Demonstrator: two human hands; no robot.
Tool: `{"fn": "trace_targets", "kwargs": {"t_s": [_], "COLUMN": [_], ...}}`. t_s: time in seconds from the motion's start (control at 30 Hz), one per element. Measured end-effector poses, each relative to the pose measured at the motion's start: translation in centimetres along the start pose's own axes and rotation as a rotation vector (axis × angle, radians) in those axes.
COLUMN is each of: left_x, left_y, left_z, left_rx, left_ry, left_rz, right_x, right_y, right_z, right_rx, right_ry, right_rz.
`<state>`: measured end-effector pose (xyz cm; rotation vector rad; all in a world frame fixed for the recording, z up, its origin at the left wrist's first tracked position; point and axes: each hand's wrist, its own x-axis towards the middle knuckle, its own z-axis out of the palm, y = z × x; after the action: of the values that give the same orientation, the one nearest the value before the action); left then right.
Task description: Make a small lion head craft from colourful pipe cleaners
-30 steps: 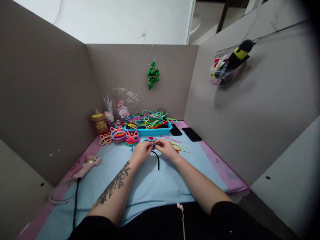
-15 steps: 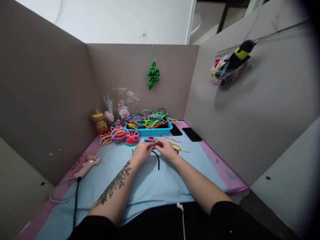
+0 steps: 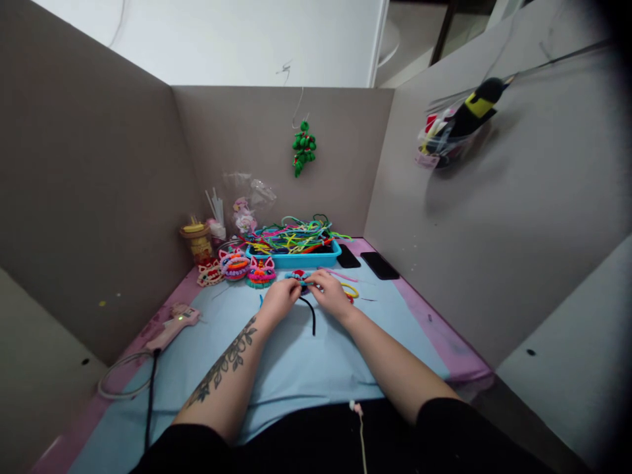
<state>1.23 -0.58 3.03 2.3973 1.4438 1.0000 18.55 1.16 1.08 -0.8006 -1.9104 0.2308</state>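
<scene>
Pinching slim blue piece [image 3: 303, 284] between left hand [image 3: 281, 298] and right hand [image 3: 329, 295], in front of plastic tray [image 3: 296, 261]; noting curved, matte black stem [image 3: 312, 317] nearer than tray.

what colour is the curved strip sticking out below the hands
The curved strip is black, seen best in the current head view.

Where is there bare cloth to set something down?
Bare blue cloth shows between the pink glue gun and left forearm; between the forearms, on the near side of the black stem; and right of the right forearm, up to the pink border. Crowded: the far side, with tray, figures and phones, and around the left hand and right hand.
</scene>
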Motion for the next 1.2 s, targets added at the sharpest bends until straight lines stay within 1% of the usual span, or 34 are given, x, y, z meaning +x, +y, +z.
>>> {"fn": "trace_targets", "kwargs": {"t_s": [0.13, 0.4, 0.5, 0.6, 0.7, 0.83, 1.0, 1.1, 1.2], "left_x": [0.0, 0.0, 0.0, 0.0, 0.0, -0.1, -0.3, -0.4, -0.5], "left_y": [-0.1, 0.1, 0.2, 0.1, -0.1, -0.2, 0.2, 0.4, 0.3], "left_z": [-0.1, -0.3, -0.4, -0.4, -0.2, 0.2, 0.0, 0.0, 0.2], "left_rx": [-0.043, -0.049, -0.04, -0.011, 0.009, 0.053, 0.212, 0.312, 0.314], "left_ry": [0.042, 0.147, 0.184, 0.176, 0.128, 0.08, 0.018, 0.004, 0.01], "left_rz": [0.004, -0.036, -0.031, -0.014, 0.01, 0.049, 0.092, 0.122, 0.133], "right_x": [0.0, 0.1, 0.1, 0.3, 0.4, 0.2, 0.0, 0.0, 0.1], "right_y": [0.2, -0.3, -0.5, -0.8, -1.0, -0.8, -0.6, -0.7, -0.9], "right_z": [0.2, 1.0, 1.2, 1.0, 0.6, 0.2, 0.2, 0.3, 0.2], "right_rx": [0.016, 0.223, 0.279, 0.258, 0.166, 0.047, -0.065, -0.124, -0.153], "right_ry": [0.005, -0.019, -0.022, -0.017, 0.019, 0.025, 0.008, -0.021, -0.039], "right_rz": [0.027, 0.248, 0.279, 0.287, 0.248, 0.128, 0.048, 0.003, -0.013]}}
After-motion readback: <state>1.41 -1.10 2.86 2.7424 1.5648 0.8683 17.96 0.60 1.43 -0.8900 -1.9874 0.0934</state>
